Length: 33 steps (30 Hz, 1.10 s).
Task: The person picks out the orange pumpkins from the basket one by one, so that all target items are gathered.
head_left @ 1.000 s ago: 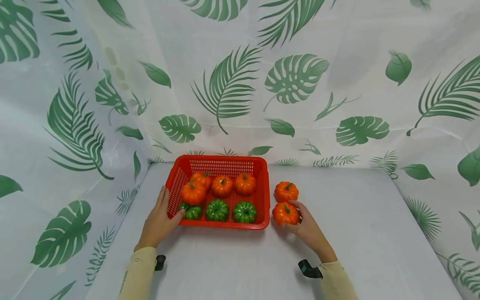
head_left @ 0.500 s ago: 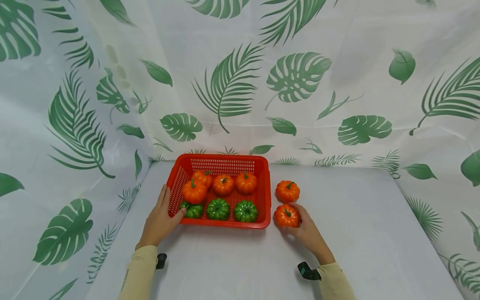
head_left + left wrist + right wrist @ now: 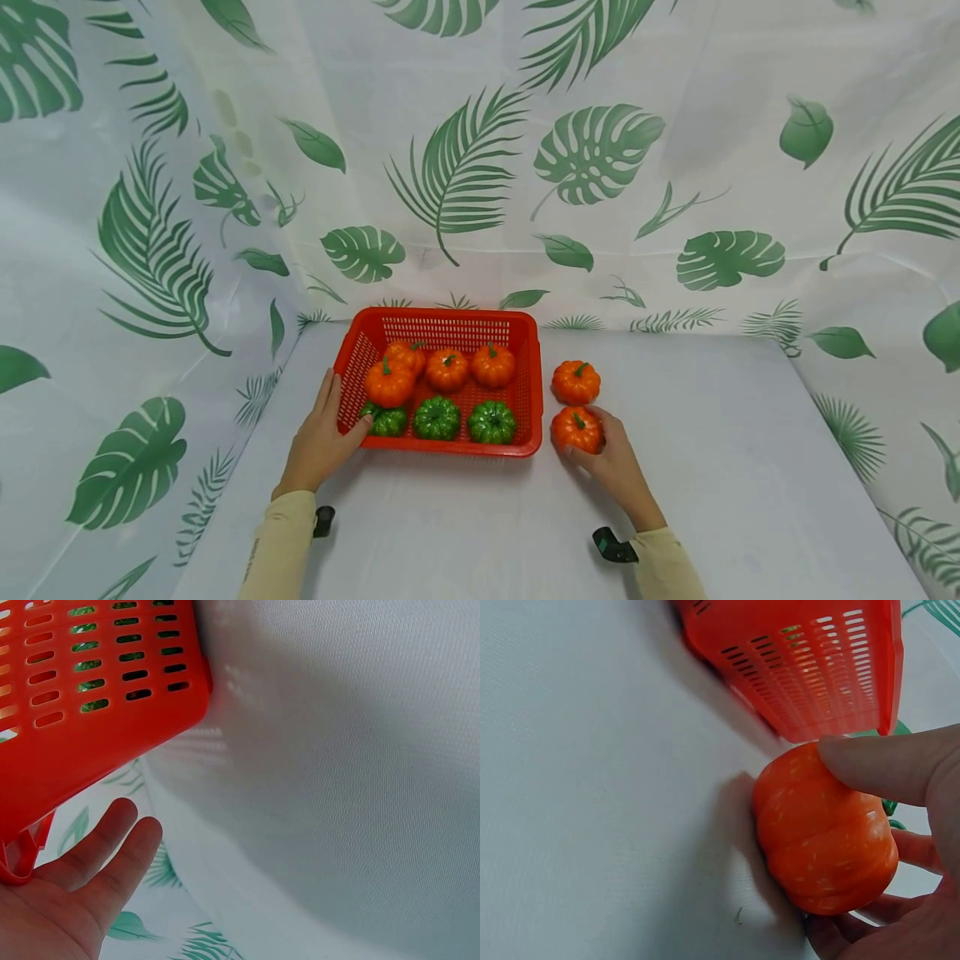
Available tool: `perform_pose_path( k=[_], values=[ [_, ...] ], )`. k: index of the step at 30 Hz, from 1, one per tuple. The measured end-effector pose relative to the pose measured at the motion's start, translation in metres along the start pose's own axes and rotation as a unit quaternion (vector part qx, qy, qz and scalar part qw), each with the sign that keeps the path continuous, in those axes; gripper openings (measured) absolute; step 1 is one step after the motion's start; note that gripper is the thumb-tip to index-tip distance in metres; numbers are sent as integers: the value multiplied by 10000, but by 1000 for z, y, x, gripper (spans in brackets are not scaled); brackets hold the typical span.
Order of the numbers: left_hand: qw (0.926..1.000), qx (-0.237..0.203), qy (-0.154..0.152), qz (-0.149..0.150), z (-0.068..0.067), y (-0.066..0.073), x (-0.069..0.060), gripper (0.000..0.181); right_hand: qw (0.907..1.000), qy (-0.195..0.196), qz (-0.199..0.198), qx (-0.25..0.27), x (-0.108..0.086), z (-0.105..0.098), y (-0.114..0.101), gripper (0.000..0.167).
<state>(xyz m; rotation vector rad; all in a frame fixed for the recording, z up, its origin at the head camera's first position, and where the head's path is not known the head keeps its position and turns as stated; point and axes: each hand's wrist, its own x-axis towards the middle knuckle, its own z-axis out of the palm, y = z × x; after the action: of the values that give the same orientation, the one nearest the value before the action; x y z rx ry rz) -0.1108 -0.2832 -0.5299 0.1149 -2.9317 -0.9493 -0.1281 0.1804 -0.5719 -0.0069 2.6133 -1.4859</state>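
Observation:
My left hand (image 3: pixel 317 442) rests at the left front corner of the red basket (image 3: pixel 450 447), thumb over the rim; two straight fingers (image 3: pixel 131 851) show outside its wall. In the basket lie several orange pumpkins, such as one (image 3: pixel 492 365) at the right, above a front row of green pumpkins (image 3: pixel 492 422). My right hand (image 3: pixel 618 467) holds an orange pumpkin (image 3: pixel 577 430) low at the table, right of the basket. In the right wrist view, the thumb presses on that pumpkin's (image 3: pixel 821 832) side, and the other fingers are partly hidden behind it.
A second orange pumpkin (image 3: pixel 576 382) sits just behind the held one, beside the basket's right wall. The white table (image 3: pixel 735 450) ends at a leaf-patterned sheet (image 3: pixel 480 283) at the back and sides.
The pumpkin in my right hand has shifted very slightly right, away from the basket. My left hand keeps its place at the basket corner.

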Motion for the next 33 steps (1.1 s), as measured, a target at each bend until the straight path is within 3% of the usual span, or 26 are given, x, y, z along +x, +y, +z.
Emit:
perform_pose_path(
  k=[12, 22, 33],
  values=[
    [10000, -2, 2, 15, 1, -1, 0, 98, 9995, 206, -166, 198, -3, -3, -3, 85],
    [10000, -23, -20, 11, 1, -1, 0, 99, 9977, 511, -342, 295, 1, -14, -8, 73],
    [10000, -11, 53, 59, 2, -4, 0, 98, 9943, 685, -585, 574, 12, -20, -30, 61]
  ],
)
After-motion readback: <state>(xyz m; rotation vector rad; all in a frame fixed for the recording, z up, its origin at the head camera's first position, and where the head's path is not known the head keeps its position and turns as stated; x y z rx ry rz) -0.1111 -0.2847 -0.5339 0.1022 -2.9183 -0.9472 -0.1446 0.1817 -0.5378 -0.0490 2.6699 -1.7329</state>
